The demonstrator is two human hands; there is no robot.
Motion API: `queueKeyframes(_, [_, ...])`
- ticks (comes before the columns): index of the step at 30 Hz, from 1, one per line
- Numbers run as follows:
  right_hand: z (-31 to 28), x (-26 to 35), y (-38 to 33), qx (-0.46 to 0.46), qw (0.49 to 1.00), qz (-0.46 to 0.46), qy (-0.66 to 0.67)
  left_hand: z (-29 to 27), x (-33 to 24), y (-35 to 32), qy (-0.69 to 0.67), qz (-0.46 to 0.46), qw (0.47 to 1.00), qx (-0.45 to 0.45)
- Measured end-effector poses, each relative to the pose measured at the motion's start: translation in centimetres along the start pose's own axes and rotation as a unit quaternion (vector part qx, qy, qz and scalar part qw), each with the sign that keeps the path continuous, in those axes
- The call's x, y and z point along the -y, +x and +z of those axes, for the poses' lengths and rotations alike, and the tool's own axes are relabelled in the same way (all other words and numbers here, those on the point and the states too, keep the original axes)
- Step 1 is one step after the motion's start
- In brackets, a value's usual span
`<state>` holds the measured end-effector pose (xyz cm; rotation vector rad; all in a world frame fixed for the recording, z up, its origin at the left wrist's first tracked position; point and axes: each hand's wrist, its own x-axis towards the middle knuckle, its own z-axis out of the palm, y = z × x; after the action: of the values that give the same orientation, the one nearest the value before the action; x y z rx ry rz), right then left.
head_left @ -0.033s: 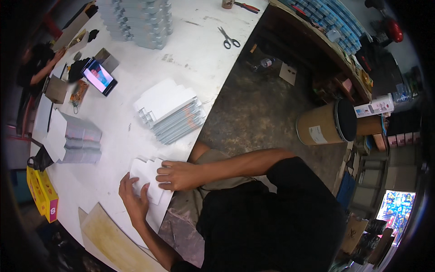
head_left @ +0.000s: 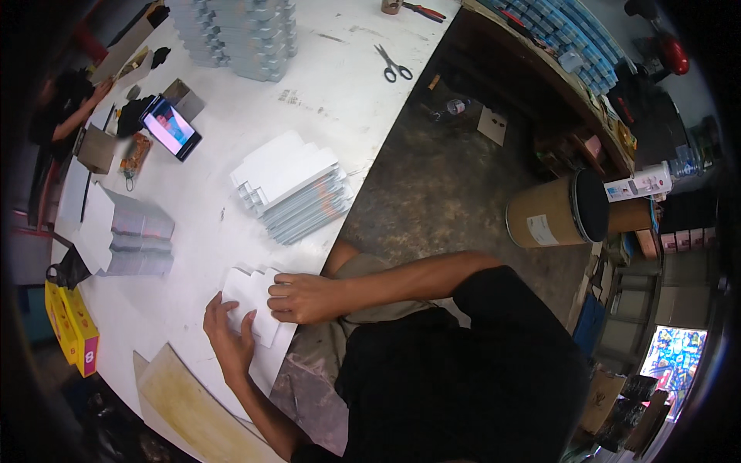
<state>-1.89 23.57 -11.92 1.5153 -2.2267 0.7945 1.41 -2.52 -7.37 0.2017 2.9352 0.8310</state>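
Observation:
A white flat carton [head_left: 248, 292] lies at the table's near edge, in front of me. My left hand [head_left: 231, 336] rests at its left side, thumb and fingers spread apart, with the fingertips touching the card. From the right, my right hand [head_left: 305, 299] reaches over the same carton, its bent fingers gripping the right part; its thumb is hidden. Just beyond my hands lies a fanned stack of flat cartons [head_left: 289, 185], white on top with grey edges. Farther left stands another stack of grey-white cartons [head_left: 139, 231].
The white table [head_left: 324, 100] also holds scissors [head_left: 394, 65], a lit phone [head_left: 170, 127], tall grey carton stacks [head_left: 251, 38] and brown board [head_left: 193, 401]. A yellow box [head_left: 71, 328] is at the left edge. Right, a brown drum [head_left: 552, 208] stands on the floor. Another person's arm [head_left: 77, 119] shows far left.

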Motion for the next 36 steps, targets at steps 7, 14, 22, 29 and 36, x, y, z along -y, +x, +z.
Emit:
queueKeyframes(7, [0.5, -1.0, 2.2, 0.031, 0.999, -0.021, -0.027, -0.9, -2.1, 0.4, -0.022, 0.012, 0.997, 0.068])
queueKeyframes(14, [1.0, -2.8, 6.5, 0.124, 0.975, 0.185, 0.010, 0.2, 2.4, 1.8, -0.017, -0.006, 1.000, 0.008])
queueKeyframes(22, [0.7, -1.8, 5.6, 0.054, 0.976, 0.203, -0.051, 0.2, 1.3, 0.5, 0.121, -0.106, 0.987, -0.022])
queueKeyframes(29, [-2.9, -0.2, 2.1, 0.005, 0.995, 0.065, 0.081, -1.0, -1.6, -1.6, -0.152, 0.064, 0.976, -0.139])
queueKeyframes(36, [-14.5, -7.2, 2.7, -0.187, 0.954, 0.172, -0.162, -0.2, 0.5, -2.5, -0.283, -0.012, 0.943, -0.173])
